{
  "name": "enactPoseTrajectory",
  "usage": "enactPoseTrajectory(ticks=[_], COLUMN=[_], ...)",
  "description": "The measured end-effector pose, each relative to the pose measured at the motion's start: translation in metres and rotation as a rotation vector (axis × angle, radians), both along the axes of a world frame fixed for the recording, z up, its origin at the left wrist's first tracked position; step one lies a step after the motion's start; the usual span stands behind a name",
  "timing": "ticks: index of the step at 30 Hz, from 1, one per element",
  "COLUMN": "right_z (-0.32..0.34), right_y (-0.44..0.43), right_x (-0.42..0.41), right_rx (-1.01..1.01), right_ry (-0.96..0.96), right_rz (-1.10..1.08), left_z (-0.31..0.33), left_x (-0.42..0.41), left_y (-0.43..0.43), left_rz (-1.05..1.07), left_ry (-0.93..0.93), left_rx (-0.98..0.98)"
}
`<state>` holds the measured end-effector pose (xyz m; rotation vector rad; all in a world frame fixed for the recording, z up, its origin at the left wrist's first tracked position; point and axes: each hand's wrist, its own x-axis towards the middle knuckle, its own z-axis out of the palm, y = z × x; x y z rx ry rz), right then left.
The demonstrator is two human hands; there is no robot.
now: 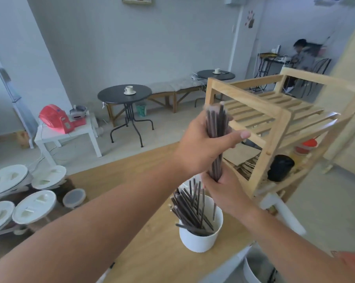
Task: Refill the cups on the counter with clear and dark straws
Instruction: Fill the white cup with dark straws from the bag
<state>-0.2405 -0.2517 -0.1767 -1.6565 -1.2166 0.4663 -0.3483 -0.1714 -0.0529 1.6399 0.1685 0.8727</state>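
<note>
A bundle of dark straws (216,123) stands upright above a white cup (201,238) on the wooden counter (131,180). My left hand (203,146) grips the bundle around its middle. My right hand (225,190) holds the bundle's lower end, just above the cup. The cup holds several dark straws (190,209) that lean to the left. A second white cup (252,268) shows partly at the bottom edge; its contents are hidden.
A wooden slatted rack (274,119) stands right of the counter, close to the bundle. Several white-lidded jars (34,205) sit at the counter's left end. Beyond are round black tables (124,94), a white side table (66,133) and a seated person (303,56).
</note>
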Motion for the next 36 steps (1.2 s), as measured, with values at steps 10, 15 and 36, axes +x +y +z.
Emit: enactPoseTrajectory(ticks=[10, 15, 36], right_z=[-0.074, -0.068, -0.054], right_y=[-0.02, -0.017, -0.013], right_x=[-0.013, -0.013, -0.03], right_rx=[-0.206, -0.139, 0.181], right_ry=[0.226, 0.235, -0.567], right_rz=[0.108, 0.137, 0.113], left_z=[-0.115, -0.138, -0.165], left_x=[-0.009, -0.018, -0.07], left_y=[0.013, 0.017, 0.011], left_rz=[0.174, 0.278, 0.22], left_ry=[0.454, 0.681, 0.461], left_rx=[0.271, 0.615, 0.486])
